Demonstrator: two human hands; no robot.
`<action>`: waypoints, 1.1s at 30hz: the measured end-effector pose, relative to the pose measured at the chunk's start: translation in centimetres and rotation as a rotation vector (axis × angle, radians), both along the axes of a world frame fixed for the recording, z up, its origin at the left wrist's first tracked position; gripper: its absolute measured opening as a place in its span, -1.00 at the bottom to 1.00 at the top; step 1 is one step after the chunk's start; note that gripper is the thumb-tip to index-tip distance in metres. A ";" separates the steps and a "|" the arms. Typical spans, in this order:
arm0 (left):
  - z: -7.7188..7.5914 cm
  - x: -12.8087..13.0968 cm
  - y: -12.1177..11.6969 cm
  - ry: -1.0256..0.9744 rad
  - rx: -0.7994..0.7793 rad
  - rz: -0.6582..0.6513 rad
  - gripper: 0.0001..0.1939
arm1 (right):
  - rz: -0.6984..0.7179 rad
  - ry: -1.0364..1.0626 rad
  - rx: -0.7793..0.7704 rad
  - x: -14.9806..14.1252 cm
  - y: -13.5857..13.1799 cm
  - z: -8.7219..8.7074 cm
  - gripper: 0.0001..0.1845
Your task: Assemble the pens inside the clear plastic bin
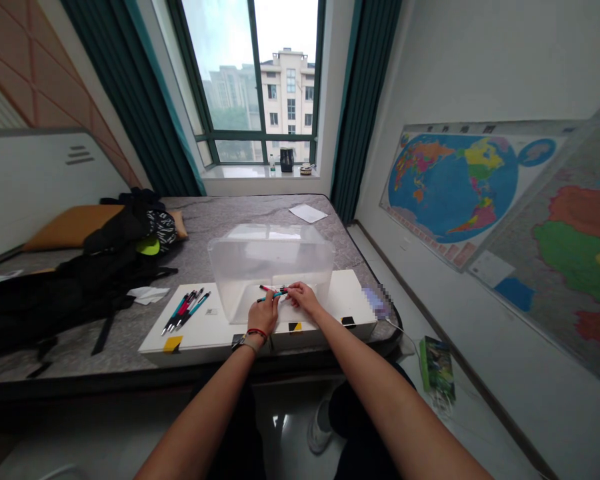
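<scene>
A blue pen with dark ends (279, 294) lies across the fingers of both my hands. My left hand (264, 315) is closed around its left part, and my right hand (303, 298) pinches its right end. Just behind them a red pen (265, 288) shows, partly hidden by my fingers. A translucent plastic bin (273, 257) rests on the white flat boxes (345, 293), around and behind my hands. To the left, several pens (186, 311) in black, red and blue lie side by side on the white surface.
The boxes sit on a grey mattress (200, 217). A black backpack (115, 260) and a crumpled tissue (149, 295) are at the left. At the right are a blurred-out item (377, 302) with a white cable and, lower down, a green box (437, 367). White paper (307, 213) lies farther back.
</scene>
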State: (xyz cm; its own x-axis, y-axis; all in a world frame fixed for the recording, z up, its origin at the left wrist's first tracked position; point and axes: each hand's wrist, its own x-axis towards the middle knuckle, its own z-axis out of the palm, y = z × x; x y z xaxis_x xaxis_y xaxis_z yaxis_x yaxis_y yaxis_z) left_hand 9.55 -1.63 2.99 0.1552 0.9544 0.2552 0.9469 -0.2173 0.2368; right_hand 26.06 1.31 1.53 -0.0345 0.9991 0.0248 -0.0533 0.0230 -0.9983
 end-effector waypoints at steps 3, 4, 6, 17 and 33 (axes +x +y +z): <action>0.0 0.0 -0.1 -0.006 0.010 -0.020 -0.54 | -0.011 -0.045 0.011 0.0 0.0 0.1 -0.60; 0.1 0.0 -0.1 -0.010 0.008 -0.024 -0.54 | -0.003 -0.073 0.017 0.0 0.0 0.1 -0.57; 0.2 0.0 -0.1 -0.014 -0.001 -0.025 -0.53 | 0.013 -0.116 0.030 0.0 0.0 0.0 -0.54; 0.7 0.1 -0.4 -0.039 -0.022 -0.013 -0.54 | 0.008 -0.057 0.022 -0.1 0.0 0.0 -0.60; 0.3 0.0 -0.3 -0.024 -0.003 -0.029 -0.57 | -0.017 0.003 0.037 -0.1 0.0 -0.2 -0.60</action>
